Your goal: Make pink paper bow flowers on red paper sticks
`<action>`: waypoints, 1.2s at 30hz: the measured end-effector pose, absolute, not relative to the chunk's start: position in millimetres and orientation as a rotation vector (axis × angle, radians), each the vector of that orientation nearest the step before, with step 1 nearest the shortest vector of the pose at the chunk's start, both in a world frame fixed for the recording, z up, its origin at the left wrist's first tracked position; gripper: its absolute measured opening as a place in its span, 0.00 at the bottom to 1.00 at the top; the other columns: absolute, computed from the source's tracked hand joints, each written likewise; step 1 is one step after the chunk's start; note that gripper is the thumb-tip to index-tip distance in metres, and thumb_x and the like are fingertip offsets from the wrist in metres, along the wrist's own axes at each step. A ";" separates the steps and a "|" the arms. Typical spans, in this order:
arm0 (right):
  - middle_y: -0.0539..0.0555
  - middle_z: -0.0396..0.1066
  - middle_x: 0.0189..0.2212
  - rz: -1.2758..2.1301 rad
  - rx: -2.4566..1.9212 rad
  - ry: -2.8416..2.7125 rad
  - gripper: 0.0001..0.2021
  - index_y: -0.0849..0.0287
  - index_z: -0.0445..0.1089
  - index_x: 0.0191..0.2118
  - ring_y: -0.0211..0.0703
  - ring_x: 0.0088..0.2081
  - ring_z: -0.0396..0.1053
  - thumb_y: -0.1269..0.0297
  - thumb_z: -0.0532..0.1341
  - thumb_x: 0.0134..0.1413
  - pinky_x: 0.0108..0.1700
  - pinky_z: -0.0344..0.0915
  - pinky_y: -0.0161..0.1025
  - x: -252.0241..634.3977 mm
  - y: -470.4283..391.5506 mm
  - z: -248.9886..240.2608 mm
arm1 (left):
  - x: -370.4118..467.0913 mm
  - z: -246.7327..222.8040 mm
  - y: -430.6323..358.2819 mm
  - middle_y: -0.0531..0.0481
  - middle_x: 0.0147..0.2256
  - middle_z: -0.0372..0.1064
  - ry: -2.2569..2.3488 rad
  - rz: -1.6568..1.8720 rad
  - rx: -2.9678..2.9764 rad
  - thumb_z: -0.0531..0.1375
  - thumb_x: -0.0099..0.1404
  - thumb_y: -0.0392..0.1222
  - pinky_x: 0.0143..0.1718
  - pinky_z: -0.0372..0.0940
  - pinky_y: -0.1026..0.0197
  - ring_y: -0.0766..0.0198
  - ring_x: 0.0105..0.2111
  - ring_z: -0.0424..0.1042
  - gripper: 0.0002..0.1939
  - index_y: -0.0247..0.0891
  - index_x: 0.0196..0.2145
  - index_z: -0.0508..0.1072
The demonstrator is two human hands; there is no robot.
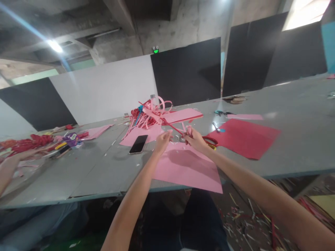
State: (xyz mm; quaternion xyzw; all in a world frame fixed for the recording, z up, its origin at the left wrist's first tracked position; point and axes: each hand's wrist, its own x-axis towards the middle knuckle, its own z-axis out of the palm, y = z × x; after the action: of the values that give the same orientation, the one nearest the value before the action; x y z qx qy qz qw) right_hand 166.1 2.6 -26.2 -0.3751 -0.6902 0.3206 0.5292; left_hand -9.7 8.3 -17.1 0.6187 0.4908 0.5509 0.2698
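Observation:
My left hand (163,141) is raised over the table's middle, its fingertips pressed together near a small pale piece too tiny to make out. To its right, my right hand (193,137) grips a red paper strip (172,127) that slants up and left between the hands. A bit of pink also shows at its fingertips. Beneath both hands lies a large pink sheet (187,167), overhanging the table's front edge. Red-handled scissors (210,141) rest just right of my right hand. A phone (138,144) lies left of my left hand.
Pink and red paper strips (149,116) are heaped behind the phone. Red sheets (248,137) lie right, with teal-handled scissors (221,112) behind. Another person's arm (10,167) reaches over red paper pieces (34,143) at far left. Upright panels (188,73) line the table's back.

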 end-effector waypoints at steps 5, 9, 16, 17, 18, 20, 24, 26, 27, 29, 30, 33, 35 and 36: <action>0.46 0.59 0.21 0.641 -0.868 -1.740 0.10 0.55 0.48 0.26 0.36 0.24 0.61 0.61 0.52 0.51 0.29 0.58 0.34 156.5 1.3 -26.2 | 15.4 -7.0 23.0 0.47 0.31 0.72 0.982 1.565 1.377 0.61 0.55 0.50 0.30 0.65 0.62 0.64 0.30 0.71 0.13 0.37 0.30 0.73; 0.49 0.62 0.25 0.501 -1.090 -1.725 0.09 0.55 0.49 0.27 0.39 0.26 0.61 0.59 0.48 0.55 0.28 0.55 0.34 160.2 7.4 -28.1 | -0.3 16.6 37.5 0.50 0.28 0.72 0.887 1.810 1.130 0.62 0.55 0.48 0.34 0.67 0.63 0.67 0.29 0.72 0.11 0.37 0.30 0.72; 0.55 0.69 0.29 0.261 -1.316 -1.991 0.12 0.57 0.61 0.34 0.44 0.28 0.66 0.59 0.44 0.60 0.27 0.51 0.35 172.6 10.2 -29.5 | -22.8 18.3 37.1 0.49 0.33 0.73 0.866 1.926 1.099 0.62 0.55 0.50 0.38 0.68 0.60 0.63 0.36 0.74 0.13 0.39 0.32 0.71; 0.56 0.69 0.30 0.250 -1.311 -1.995 0.12 0.57 0.62 0.34 0.44 0.28 0.66 0.60 0.44 0.61 0.27 0.51 0.35 172.5 10.1 -29.5 | -22.7 16.8 35.3 0.49 0.34 0.73 0.852 1.923 1.111 0.62 0.55 0.51 0.39 0.68 0.59 0.63 0.36 0.74 0.13 0.40 0.33 0.71; 0.56 0.70 0.30 0.245 -1.306 -1.994 0.12 0.57 0.62 0.35 0.44 0.28 0.66 0.60 0.44 0.61 0.27 0.51 0.35 172.3 10.1 -29.4 | -21.9 15.8 33.4 0.50 0.34 0.73 0.828 1.924 1.120 0.62 0.55 0.51 0.39 0.68 0.59 0.63 0.37 0.74 0.13 0.40 0.33 0.70; 0.56 0.70 0.30 0.241 -1.278 -1.999 0.12 0.58 0.63 0.35 0.43 0.27 0.66 0.60 0.45 0.61 0.26 0.50 0.35 171.9 10.2 -29.7 | -18.9 15.3 29.5 0.50 0.35 0.73 0.771 1.915 1.136 0.62 0.55 0.51 0.40 0.67 0.59 0.64 0.37 0.73 0.13 0.40 0.33 0.70; 0.54 0.68 0.26 0.241 -1.253 -1.999 0.12 0.58 0.62 0.34 0.40 0.24 0.63 0.59 0.45 0.60 0.25 0.47 0.34 172.4 9.0 -29.8 | -11.6 17.9 22.2 0.53 0.31 0.71 0.664 1.852 1.149 0.65 0.52 0.49 0.38 0.67 0.61 0.67 0.32 0.72 0.13 0.39 0.32 0.71; 0.52 0.66 0.24 0.249 -1.260 -1.996 0.13 0.58 0.62 0.34 0.40 0.22 0.61 0.58 0.45 0.60 0.24 0.46 0.34 172.8 7.8 -29.4 | -9.1 19.5 19.5 0.54 0.29 0.70 0.644 1.829 1.130 0.65 0.51 0.49 0.36 0.67 0.63 0.69 0.30 0.71 0.14 0.39 0.32 0.71; 0.52 0.66 0.24 0.252 -1.259 -1.996 0.13 0.58 0.62 0.34 0.40 0.22 0.60 0.58 0.45 0.60 0.24 0.45 0.34 173.0 7.5 -29.3 | -8.4 20.3 18.5 0.55 0.28 0.70 0.640 1.825 1.119 0.66 0.50 0.49 0.36 0.66 0.64 0.70 0.29 0.71 0.14 0.39 0.32 0.71; 0.51 0.65 0.23 0.263 -1.248 -1.997 0.13 0.58 0.61 0.34 0.40 0.21 0.59 0.58 0.45 0.59 0.24 0.45 0.34 173.4 7.7 -29.8 | -7.6 21.6 17.2 0.55 0.27 0.69 0.628 1.824 1.106 0.66 0.49 0.49 0.34 0.66 0.65 0.70 0.28 0.71 0.14 0.38 0.31 0.72; 0.51 0.65 0.23 0.272 -1.235 -1.995 0.12 0.58 0.61 0.34 0.40 0.22 0.59 0.59 0.45 0.59 0.24 0.45 0.34 173.7 8.4 -30.4 | -7.5 22.2 16.9 0.55 0.27 0.70 0.621 1.830 1.099 0.67 0.49 0.48 0.33 0.66 0.66 0.70 0.28 0.71 0.14 0.38 0.30 0.72; 0.50 0.64 0.22 0.309 -1.162 -1.982 0.12 0.58 0.61 0.34 0.40 0.22 0.59 0.59 0.45 0.59 0.25 0.47 0.34 174.3 11.6 -33.3 | -7.5 23.7 16.5 0.55 0.26 0.70 0.616 1.842 1.058 0.67 0.50 0.47 0.32 0.65 0.67 0.70 0.28 0.71 0.13 0.38 0.29 0.72; 0.49 0.62 0.22 0.329 -1.068 -1.977 0.13 0.58 0.60 0.34 0.39 0.23 0.58 0.58 0.44 0.59 0.26 0.49 0.34 174.5 12.7 -34.5 | -7.4 24.6 16.6 0.55 0.26 0.71 0.618 1.839 1.022 0.66 0.51 0.46 0.32 0.65 0.67 0.70 0.28 0.72 0.11 0.38 0.30 0.72; 0.49 0.61 0.22 0.339 -1.017 -1.976 0.13 0.58 0.60 0.34 0.39 0.23 0.58 0.57 0.44 0.60 0.27 0.49 0.34 174.5 12.6 -34.5 | -7.4 25.0 16.7 0.55 0.26 0.71 0.613 1.832 1.006 0.66 0.51 0.46 0.32 0.65 0.67 0.70 0.28 0.72 0.11 0.38 0.30 0.73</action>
State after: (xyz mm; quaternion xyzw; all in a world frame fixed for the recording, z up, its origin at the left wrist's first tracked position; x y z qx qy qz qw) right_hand 174.5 12.6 -34.5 -0.4079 -0.7926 0.1360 0.4323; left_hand -7.4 16.7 25.0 0.4095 0.2495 0.7453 0.4633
